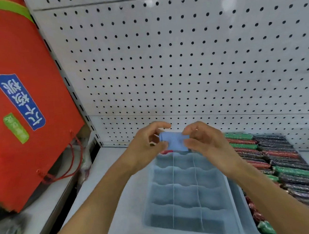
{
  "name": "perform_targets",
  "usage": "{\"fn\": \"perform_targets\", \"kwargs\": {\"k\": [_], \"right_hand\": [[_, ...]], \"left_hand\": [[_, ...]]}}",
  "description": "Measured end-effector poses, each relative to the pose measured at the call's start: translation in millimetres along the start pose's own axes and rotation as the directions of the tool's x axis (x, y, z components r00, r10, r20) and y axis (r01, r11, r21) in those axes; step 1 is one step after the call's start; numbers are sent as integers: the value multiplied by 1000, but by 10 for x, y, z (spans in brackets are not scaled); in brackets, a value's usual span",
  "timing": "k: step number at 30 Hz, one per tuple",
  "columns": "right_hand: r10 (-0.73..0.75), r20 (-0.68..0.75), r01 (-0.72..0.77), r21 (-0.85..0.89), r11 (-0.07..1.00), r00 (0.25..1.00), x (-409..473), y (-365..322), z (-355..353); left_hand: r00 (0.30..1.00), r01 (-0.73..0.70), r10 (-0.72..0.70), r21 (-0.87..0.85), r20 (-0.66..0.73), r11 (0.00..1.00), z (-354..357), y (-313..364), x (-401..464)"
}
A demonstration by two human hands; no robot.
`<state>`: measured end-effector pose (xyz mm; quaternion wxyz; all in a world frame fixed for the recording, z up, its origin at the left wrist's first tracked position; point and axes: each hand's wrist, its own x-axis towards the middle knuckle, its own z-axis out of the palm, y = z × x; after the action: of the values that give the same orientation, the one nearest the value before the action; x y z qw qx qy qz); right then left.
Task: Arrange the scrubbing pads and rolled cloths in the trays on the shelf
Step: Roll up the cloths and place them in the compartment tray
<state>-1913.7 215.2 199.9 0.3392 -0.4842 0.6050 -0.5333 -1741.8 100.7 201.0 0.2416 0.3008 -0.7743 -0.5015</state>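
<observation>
Left hand (147, 143) and right hand (202, 139) each pinch an end of a blue rolled cloth (174, 140) above the divided tray's (187, 195) twelve-o'clock end; rolled scrubbing pads (276, 157) lie at three o'clock.

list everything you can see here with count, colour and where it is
rolled cloth: one, light blue, held in the air above the far end of the divided tray
divided tray: one, translucent pale blue, on the shelf at centre; something red shows at its far end, the other compartments in view look empty
packed rolls: many, green, red and dark speckled, in rows right of the tray; too many to count
shelf: one, white, under the tray
pegboard: one, white with dark holes, behind the shelf
paper bag: one, red with blue and green labels and a red cord handle, at left
left hand: one, pinches the cloth's left end
right hand: one, pinches the cloth's right end
</observation>
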Motion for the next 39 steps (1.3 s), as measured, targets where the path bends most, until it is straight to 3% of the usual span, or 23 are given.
{"fn": "perform_targets", "kwargs": {"k": [3, 6, 10, 12, 15, 19, 22, 27, 31, 34, 39], "right_hand": [[42, -36, -48, -173, 984, 998, 276, 136, 147], [60, 25, -48, -348, 936, 998, 450, 397, 306], [108, 33, -60, -650, 757, 994, 510, 779, 536], [111, -14, -92, -671, 736, 994, 512, 931, 624], [86, -54, -100, -674, 732, 995, 493, 1054, 670], [109, -39, -96, -801, 591, 993, 461, 1047, 656], [119, -14, -67, -887, 457, 993, 501, 1028, 693], [230, 26, -41, -958, 283, 973, 617, 932, 787], [304, 53, -38, -958, 285, 951, 644, 788, 825], [319, 52, -66, -935, 349, 946, 610, 799, 813], [273, 61, -94, -849, 520, 960, 365, 854, 697]], "left_hand": [[999, -32, 37, 162, -24, 986, -65, -206, 179], [998, -48, 59, 252, -33, 967, -60, -470, 236], [997, 3, 14, 221, -72, 975, 43, -857, 180], [992, 28, -7, 165, -124, 986, 100, -987, 153], [989, 11, 25, 239, -145, 971, 170, -1089, 144], [983, 43, 8, 276, -183, 960, 234, -1206, 124], [970, 84, -36, 189, -240, 978, 268, -1269, 68], [951, 160, -195, -158, -241, 974, 356, -1249, -110], [944, 165, -217, -214, -250, 963, 395, -1200, -157], [944, 181, -224, -189, -244, 965, 379, -1195, -152], [965, 187, -171, 63, -201, 980, 345, -1098, -154]]}}
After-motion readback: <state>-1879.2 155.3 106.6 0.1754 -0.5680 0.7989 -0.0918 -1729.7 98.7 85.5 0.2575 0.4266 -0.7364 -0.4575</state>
